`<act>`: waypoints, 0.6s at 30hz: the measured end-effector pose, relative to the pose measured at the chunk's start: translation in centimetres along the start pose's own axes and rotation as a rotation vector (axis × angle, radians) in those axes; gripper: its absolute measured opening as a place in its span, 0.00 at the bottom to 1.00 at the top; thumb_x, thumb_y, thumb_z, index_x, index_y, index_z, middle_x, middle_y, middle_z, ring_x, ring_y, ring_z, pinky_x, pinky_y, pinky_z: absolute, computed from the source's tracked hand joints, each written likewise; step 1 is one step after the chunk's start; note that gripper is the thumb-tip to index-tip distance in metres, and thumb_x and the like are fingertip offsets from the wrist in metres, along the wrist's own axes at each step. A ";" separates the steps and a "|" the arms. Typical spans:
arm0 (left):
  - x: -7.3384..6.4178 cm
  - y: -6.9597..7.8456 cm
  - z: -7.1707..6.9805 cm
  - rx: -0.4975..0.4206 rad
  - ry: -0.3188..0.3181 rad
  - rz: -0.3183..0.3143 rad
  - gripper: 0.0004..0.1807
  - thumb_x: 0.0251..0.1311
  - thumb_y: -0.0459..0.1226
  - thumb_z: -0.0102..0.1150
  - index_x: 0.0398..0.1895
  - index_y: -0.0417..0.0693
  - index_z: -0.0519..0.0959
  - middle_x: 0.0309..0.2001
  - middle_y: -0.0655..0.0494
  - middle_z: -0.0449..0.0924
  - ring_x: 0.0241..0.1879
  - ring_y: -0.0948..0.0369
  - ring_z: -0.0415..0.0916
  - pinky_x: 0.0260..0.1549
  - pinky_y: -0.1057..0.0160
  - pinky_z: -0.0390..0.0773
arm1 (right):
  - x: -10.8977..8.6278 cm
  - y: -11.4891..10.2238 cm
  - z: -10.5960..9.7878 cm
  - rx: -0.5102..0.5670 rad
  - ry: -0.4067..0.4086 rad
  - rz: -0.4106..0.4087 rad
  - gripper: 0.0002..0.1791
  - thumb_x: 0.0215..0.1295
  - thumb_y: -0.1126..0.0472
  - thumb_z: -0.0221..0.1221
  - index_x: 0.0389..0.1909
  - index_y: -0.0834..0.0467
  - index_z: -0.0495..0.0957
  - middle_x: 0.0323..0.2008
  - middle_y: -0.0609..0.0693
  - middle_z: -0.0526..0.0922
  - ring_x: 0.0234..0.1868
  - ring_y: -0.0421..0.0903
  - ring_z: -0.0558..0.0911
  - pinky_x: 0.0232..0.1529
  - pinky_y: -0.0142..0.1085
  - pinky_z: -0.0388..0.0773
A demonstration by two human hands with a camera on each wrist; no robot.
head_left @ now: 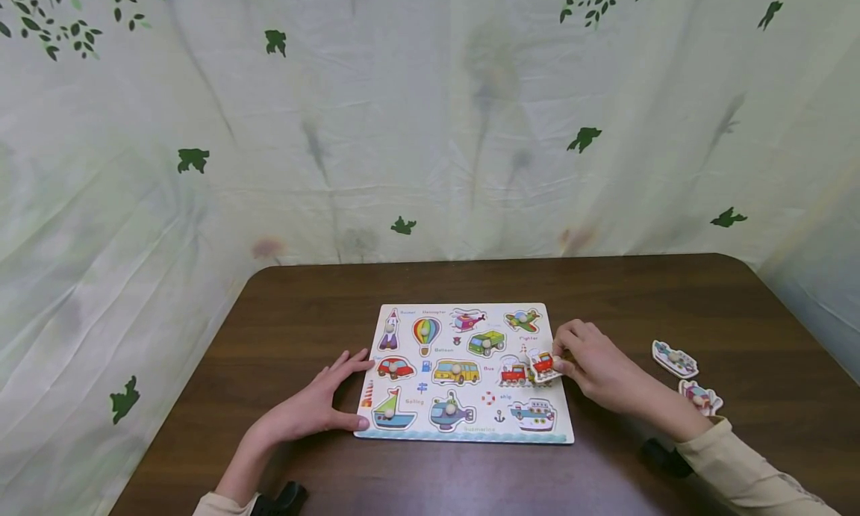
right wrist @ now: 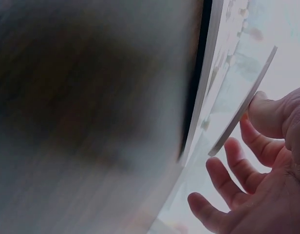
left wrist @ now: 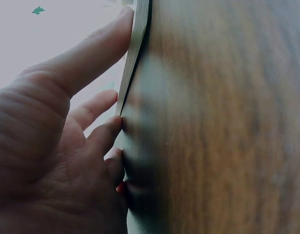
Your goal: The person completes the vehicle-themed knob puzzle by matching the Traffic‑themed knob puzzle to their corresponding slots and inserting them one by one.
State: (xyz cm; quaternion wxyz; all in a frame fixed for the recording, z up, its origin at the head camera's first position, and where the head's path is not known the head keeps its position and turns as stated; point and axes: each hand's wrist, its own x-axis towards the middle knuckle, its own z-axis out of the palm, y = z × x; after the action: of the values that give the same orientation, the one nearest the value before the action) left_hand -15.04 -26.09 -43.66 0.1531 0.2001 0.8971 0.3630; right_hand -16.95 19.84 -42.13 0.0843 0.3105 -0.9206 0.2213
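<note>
A wooden puzzle board [head_left: 470,435] printed with vehicles lies flat on the table. My left hand [head_left: 312,404] steadies its left side, thumb and fingertips against the edge, with the fingers spread and fairly straight. In the left wrist view, the thumb [left wrist: 101,48] presses on the board's rim [left wrist: 135,53]. Over the board's right side, my right hand [head_left: 598,367] pinches a red train puzzle piece [head_left: 543,365] between thumb and fingers. The right wrist view shows this piece [right wrist: 245,105] edge-on, tilted and raised off the board, overlapping the printed train [head_left: 513,372] in the head view.
Two loose puzzle pieces lie on the table beside my right forearm: a whitish one [head_left: 675,359] and, nearer me, a reddish one [head_left: 701,398]. Several knobbed pieces, such as the yellow bus [head_left: 457,372], sit in the board. A leaf-patterned curtain [head_left: 430,128] hangs behind the brown table [head_left: 322,292].
</note>
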 end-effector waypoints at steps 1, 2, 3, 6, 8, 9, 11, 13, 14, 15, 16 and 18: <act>0.0 0.0 0.0 0.000 0.000 0.001 0.47 0.48 0.53 0.74 0.71 0.54 0.65 0.77 0.50 0.51 0.76 0.41 0.32 0.67 0.33 0.35 | 0.1 -0.1 0.1 0.002 -0.001 -0.001 0.13 0.60 0.65 0.67 0.33 0.49 0.70 0.42 0.47 0.71 0.44 0.48 0.70 0.44 0.45 0.69; 0.0 0.0 0.0 -0.001 0.001 0.002 0.47 0.48 0.53 0.74 0.71 0.54 0.65 0.77 0.50 0.51 0.76 0.42 0.32 0.67 0.33 0.35 | 0.2 -0.2 0.2 0.002 -0.002 -0.002 0.13 0.60 0.65 0.67 0.33 0.49 0.70 0.42 0.47 0.71 0.44 0.48 0.69 0.44 0.44 0.69; -0.1 0.0 0.0 -0.003 0.001 0.005 0.46 0.48 0.53 0.74 0.71 0.54 0.65 0.77 0.50 0.50 0.76 0.42 0.32 0.67 0.33 0.35 | 0.2 -0.3 0.2 0.005 -0.003 -0.006 0.13 0.60 0.65 0.67 0.32 0.49 0.70 0.42 0.47 0.71 0.44 0.48 0.69 0.43 0.44 0.68; -0.2 0.0 0.0 -0.012 0.004 0.017 0.46 0.49 0.52 0.74 0.71 0.55 0.65 0.77 0.51 0.50 0.76 0.42 0.32 0.67 0.33 0.34 | 0.4 -0.5 0.5 0.008 -0.010 -0.021 0.13 0.60 0.65 0.67 0.32 0.49 0.70 0.42 0.46 0.70 0.44 0.47 0.68 0.44 0.44 0.67; -0.2 0.1 0.0 -0.016 0.004 0.022 0.45 0.49 0.52 0.74 0.71 0.55 0.66 0.77 0.51 0.50 0.76 0.42 0.32 0.67 0.33 0.34 | 0.4 -0.6 0.6 0.010 -0.014 -0.031 0.13 0.61 0.64 0.67 0.32 0.48 0.70 0.42 0.46 0.70 0.44 0.47 0.68 0.44 0.43 0.66; -0.2 0.1 0.0 -0.017 0.004 0.024 0.45 0.49 0.51 0.74 0.71 0.55 0.66 0.77 0.51 0.50 0.76 0.42 0.32 0.67 0.34 0.34 | 0.5 -0.7 0.6 0.011 -0.014 -0.035 0.13 0.62 0.65 0.66 0.32 0.48 0.70 0.42 0.46 0.70 0.44 0.47 0.67 0.44 0.43 0.66; -0.2 0.2 0.0 -0.017 0.004 0.018 0.45 0.49 0.51 0.74 0.71 0.55 0.66 0.77 0.51 0.50 0.76 0.42 0.32 0.67 0.34 0.34 | 0.6 -0.8 0.7 0.007 -0.012 -0.040 0.14 0.61 0.65 0.66 0.32 0.48 0.70 0.42 0.46 0.70 0.44 0.46 0.68 0.44 0.43 0.66; -0.3 0.2 0.0 -0.018 0.003 0.012 0.45 0.49 0.51 0.74 0.70 0.56 0.66 0.77 0.51 0.50 0.76 0.42 0.32 0.67 0.34 0.34 | 0.7 -0.8 0.8 0.004 -0.009 -0.047 0.14 0.61 0.65 0.67 0.31 0.48 0.70 0.41 0.45 0.71 0.44 0.46 0.67 0.44 0.43 0.66; -0.3 0.2 0.0 -0.019 0.002 0.008 0.44 0.49 0.51 0.75 0.70 0.56 0.66 0.77 0.51 0.50 0.76 0.42 0.32 0.67 0.34 0.34 | 0.8 -0.9 0.9 0.002 -0.007 -0.051 0.14 0.61 0.65 0.67 0.31 0.48 0.70 0.41 0.45 0.71 0.43 0.46 0.67 0.44 0.43 0.66; -0.3 0.2 0.0 -0.021 0.002 0.007 0.44 0.49 0.51 0.75 0.70 0.56 0.66 0.77 0.51 0.50 0.76 0.42 0.32 0.67 0.34 0.34 | 0.9 -0.9 0.9 0.001 -0.007 -0.055 0.14 0.60 0.66 0.67 0.31 0.48 0.70 0.40 0.45 0.71 0.43 0.46 0.67 0.44 0.43 0.66; -0.3 0.2 0.0 -0.022 0.001 0.006 0.44 0.49 0.51 0.75 0.70 0.56 0.66 0.77 0.51 0.50 0.76 0.42 0.32 0.67 0.34 0.34 | 1.0 -0.9 1.0 0.000 -0.007 -0.059 0.14 0.60 0.66 0.67 0.31 0.48 0.70 0.40 0.45 0.71 0.43 0.46 0.67 0.44 0.43 0.66; -0.3 0.3 0.0 -0.024 0.000 0.005 0.44 0.49 0.51 0.75 0.70 0.56 0.66 0.77 0.51 0.50 0.76 0.43 0.32 0.67 0.34 0.34 | 1.1 -0.9 1.2 -0.001 -0.013 -0.063 0.14 0.59 0.65 0.68 0.31 0.48 0.70 0.39 0.45 0.70 0.43 0.46 0.67 0.44 0.43 0.66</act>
State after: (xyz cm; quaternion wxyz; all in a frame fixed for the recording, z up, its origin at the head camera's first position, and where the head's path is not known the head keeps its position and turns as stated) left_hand -14.73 -26.05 -43.42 0.1545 0.2006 0.8921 0.3743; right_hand -17.27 18.04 -42.51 0.0856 0.3408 -0.9110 0.2159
